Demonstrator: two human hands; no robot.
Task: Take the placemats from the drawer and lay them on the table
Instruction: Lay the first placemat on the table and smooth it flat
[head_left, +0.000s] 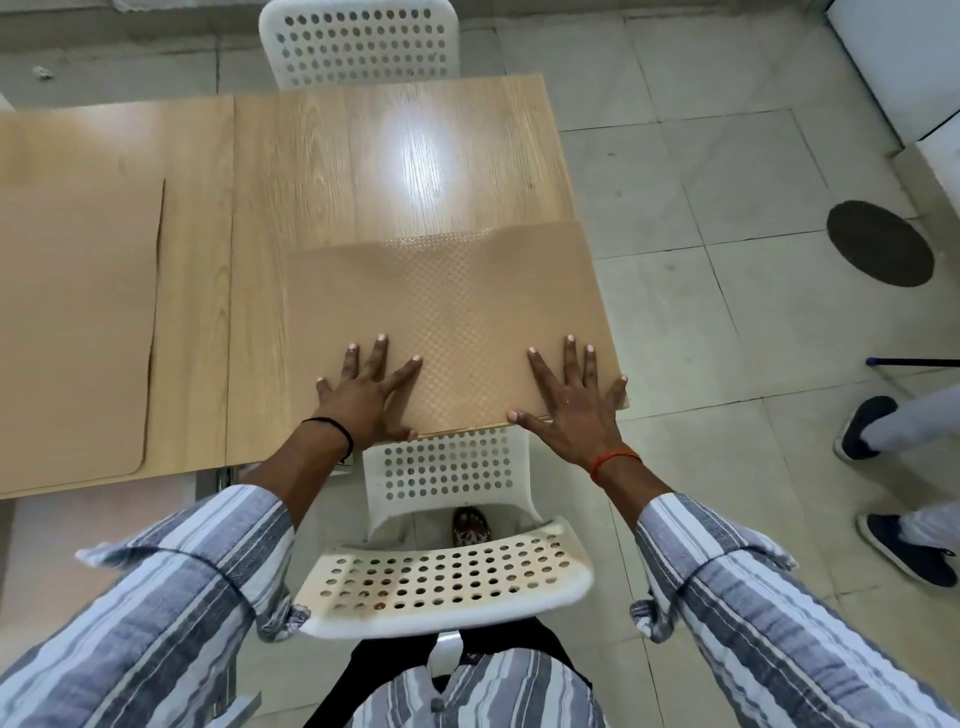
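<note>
A tan placemat (457, 306) with a dotted texture lies flat on the near right part of the wooden table (322, 171), its right edge level with the table's edge. My left hand (363, 395) rests palm down on the mat's near left corner, fingers spread. On the near right corner my right hand (571, 400) presses flat the same way. Neither hand grips anything. A second tan placemat (72, 332) lies flat on the left part of the table. No drawer is in view.
A white perforated chair (447, 566) stands between me and the table, its back under the table's edge. Another white chair (358, 41) is at the far side. A person's feet in dark shoes (883, 478) stand on the tiled floor at right, near a dark round mat (880, 243).
</note>
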